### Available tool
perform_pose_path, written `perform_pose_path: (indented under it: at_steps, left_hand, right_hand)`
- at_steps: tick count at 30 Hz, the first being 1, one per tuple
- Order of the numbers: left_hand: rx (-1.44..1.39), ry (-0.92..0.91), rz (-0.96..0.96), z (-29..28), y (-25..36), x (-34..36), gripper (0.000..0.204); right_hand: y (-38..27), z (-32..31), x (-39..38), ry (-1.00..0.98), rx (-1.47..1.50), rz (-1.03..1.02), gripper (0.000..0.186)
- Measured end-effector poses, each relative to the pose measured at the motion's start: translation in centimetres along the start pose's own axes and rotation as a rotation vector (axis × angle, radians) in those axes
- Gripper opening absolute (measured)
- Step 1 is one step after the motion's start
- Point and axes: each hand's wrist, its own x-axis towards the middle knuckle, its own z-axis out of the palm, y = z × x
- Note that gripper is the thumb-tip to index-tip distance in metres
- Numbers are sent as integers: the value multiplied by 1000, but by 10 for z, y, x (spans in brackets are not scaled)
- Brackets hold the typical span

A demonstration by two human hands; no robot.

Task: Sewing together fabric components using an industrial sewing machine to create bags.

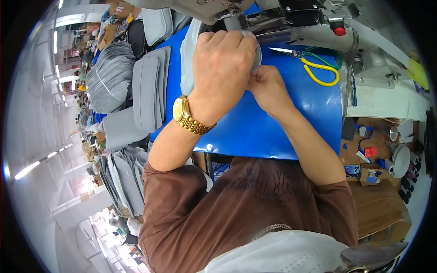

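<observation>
A grey fabric piece (187, 68) lies under the sewing machine (182, 8), on a blue work surface (305, 118). My left hand (223, 68), with a gold watch (182, 113) at the wrist, covers much of the piece. Its fingers bend around the fabric close to the needle area, and their tips are hidden. Just to the right, my right hand (269, 88) is closed, thumb and fingers pinching the fabric's near right edge. Scissors (301, 55) with one yellow and one green handle rest on the blue surface, right of both hands.
Flat grey panels (148, 91) lie stacked at the left edge, beside a tied grey bundle (109, 77). More grey pieces (127, 182) hang lower left. A red button (339, 31) sits on the machine. Right of the table, a wooden shelf (380, 204) holds small boxes and spools.
</observation>
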Motion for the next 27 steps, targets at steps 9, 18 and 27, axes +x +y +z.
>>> perform_pose_path:
  at_steps: [9, 18, 27]
  left_hand:
    - [141, 177, -2, -11, 4, -35, 33]
    - [-134, 274, 33, 7, 6, -23, 33]
    - [30, 355, 93, 21, -4, -15, 35]
  right_hand:
    - [14, 16, 1, 58, 489, -65, 39]
    - [28, 30, 6, 23, 595, -18, 38]
    - [19, 14, 19, -148, 991, 41, 33]
